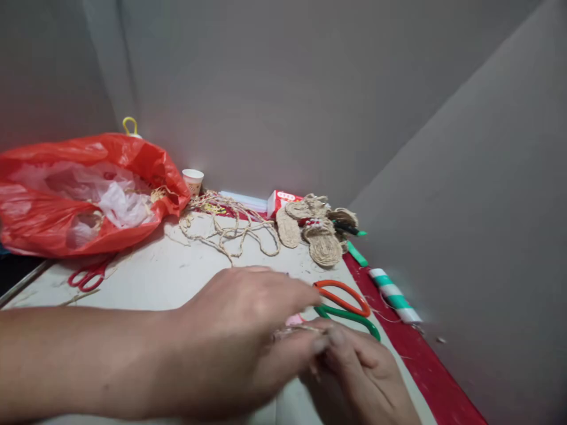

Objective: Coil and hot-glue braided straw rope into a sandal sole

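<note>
My left hand (248, 324) reaches in from the left, its thumb and fingers bent toward the fingertips of my right hand (363, 372). Between the two hands a thin strand of straw-coloured fibre (305, 327) is pinched; most of it is hidden by the fingers. A bit of pink (294, 319) shows beside it. Just beyond my hands lie scissors handles, one orange (343, 297) and one green (349, 317). A long twisted straw cord (239, 236) lies loosely looped on the pale table (177, 274).
A red plastic bag (88, 236) fills the back left, near a paper cup (193, 182) and small red scissors (87, 276). Woven straw soles (325, 245) and a red box (283, 200) stand at the back. A green-and-white roll (394, 295) lies by the right wall.
</note>
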Action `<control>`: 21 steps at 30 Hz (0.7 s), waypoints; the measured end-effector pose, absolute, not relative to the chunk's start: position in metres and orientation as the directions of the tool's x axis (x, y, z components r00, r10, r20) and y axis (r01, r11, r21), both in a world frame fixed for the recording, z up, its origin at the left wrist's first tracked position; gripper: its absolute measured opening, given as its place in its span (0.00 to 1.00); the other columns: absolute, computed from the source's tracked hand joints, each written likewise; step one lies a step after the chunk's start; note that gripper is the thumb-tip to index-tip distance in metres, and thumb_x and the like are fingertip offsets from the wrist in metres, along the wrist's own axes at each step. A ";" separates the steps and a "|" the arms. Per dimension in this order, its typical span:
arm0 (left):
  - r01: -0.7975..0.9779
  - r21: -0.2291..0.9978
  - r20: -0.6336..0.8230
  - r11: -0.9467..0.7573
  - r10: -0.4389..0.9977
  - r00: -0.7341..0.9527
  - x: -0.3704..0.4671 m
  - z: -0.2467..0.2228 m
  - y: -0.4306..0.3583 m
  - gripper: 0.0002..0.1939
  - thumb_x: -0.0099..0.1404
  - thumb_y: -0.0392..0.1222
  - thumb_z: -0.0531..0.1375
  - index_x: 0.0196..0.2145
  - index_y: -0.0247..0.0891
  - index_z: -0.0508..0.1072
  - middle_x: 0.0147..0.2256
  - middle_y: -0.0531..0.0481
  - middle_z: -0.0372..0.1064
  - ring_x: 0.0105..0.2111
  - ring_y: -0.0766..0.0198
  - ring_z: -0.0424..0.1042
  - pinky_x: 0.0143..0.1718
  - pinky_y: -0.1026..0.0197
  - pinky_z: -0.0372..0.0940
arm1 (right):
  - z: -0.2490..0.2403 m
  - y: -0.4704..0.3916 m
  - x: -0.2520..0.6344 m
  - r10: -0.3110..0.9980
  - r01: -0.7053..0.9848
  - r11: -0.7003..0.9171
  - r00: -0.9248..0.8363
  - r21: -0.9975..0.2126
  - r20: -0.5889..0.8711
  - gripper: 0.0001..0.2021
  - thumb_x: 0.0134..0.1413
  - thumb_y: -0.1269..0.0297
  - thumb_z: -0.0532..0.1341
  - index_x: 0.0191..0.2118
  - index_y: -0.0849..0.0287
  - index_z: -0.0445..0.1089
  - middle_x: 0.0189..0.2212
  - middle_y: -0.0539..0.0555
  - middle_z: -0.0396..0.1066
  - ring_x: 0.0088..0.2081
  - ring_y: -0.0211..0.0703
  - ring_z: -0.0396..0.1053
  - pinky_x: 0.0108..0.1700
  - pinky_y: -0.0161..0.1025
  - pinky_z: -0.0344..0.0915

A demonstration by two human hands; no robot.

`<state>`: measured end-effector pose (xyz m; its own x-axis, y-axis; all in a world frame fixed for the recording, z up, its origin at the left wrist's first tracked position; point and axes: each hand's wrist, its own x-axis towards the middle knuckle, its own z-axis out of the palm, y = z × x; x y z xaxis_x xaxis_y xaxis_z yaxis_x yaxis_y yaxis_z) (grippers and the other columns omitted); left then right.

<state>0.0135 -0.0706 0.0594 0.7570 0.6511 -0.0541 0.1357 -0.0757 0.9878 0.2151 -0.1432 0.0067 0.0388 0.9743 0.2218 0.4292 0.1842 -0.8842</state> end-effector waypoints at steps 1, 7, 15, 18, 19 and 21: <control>0.170 0.966 -0.001 -0.197 0.650 0.760 0.015 0.060 -0.067 0.12 0.59 0.46 0.63 0.40 0.42 0.76 0.36 0.45 0.74 0.42 0.52 0.70 0.40 0.58 0.63 | 0.007 -0.143 0.215 0.971 0.429 0.203 0.026 -0.880 0.237 0.25 0.65 0.50 0.49 0.21 0.56 0.70 0.17 0.51 0.65 0.20 0.39 0.64 0.23 0.35 0.61; 0.336 0.691 0.109 -0.640 0.552 0.827 0.018 0.022 -0.062 0.13 0.65 0.49 0.57 0.37 0.39 0.77 0.29 0.46 0.74 0.29 0.60 0.70 0.33 0.62 0.60 | 0.000 -0.143 0.214 0.969 0.419 0.227 -0.009 -0.879 0.246 0.25 0.67 0.53 0.47 0.24 0.59 0.70 0.18 0.50 0.64 0.21 0.36 0.63 0.25 0.33 0.59; 0.264 0.910 -0.056 -0.320 0.535 0.843 0.016 0.018 -0.066 0.19 0.68 0.51 0.53 0.32 0.34 0.77 0.25 0.48 0.72 0.24 0.68 0.65 0.28 0.67 0.59 | 0.000 -0.144 0.218 0.969 0.420 0.247 -0.085 -0.873 0.234 0.28 0.68 0.51 0.46 0.23 0.61 0.69 0.16 0.50 0.64 0.20 0.35 0.62 0.26 0.33 0.59; 0.247 0.965 -0.261 0.093 0.483 0.836 0.018 0.021 -0.062 0.21 0.62 0.56 0.58 0.27 0.33 0.73 0.21 0.51 0.69 0.18 0.71 0.59 0.21 0.68 0.55 | 0.001 -0.142 0.219 0.984 0.290 0.176 -0.081 -0.941 0.159 0.28 0.66 0.48 0.47 0.24 0.62 0.71 0.17 0.51 0.65 0.19 0.35 0.61 0.24 0.33 0.59; 0.246 0.952 -0.304 0.184 0.451 0.839 0.019 0.022 -0.061 0.21 0.61 0.57 0.60 0.27 0.33 0.72 0.20 0.52 0.68 0.16 0.73 0.56 0.19 0.68 0.52 | 0.002 -0.142 0.219 0.987 0.241 0.154 -0.077 -0.958 0.139 0.29 0.65 0.46 0.47 0.25 0.62 0.71 0.16 0.51 0.66 0.18 0.34 0.60 0.24 0.33 0.59; 0.238 0.937 -0.328 0.257 0.410 0.851 0.019 0.025 -0.059 0.22 0.58 0.58 0.62 0.27 0.33 0.72 0.18 0.54 0.67 0.14 0.74 0.52 0.17 0.68 0.46 | 0.001 -0.140 0.219 0.992 0.154 0.112 -0.075 -0.982 0.102 0.29 0.62 0.43 0.50 0.25 0.63 0.72 0.16 0.51 0.67 0.17 0.34 0.60 0.22 0.33 0.58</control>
<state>0.0195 -0.0586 0.0253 0.8507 0.4104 -0.3285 0.2378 0.2569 0.9367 0.2187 -0.1400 0.0008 -0.0748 0.9920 0.1017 0.1540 0.1123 -0.9817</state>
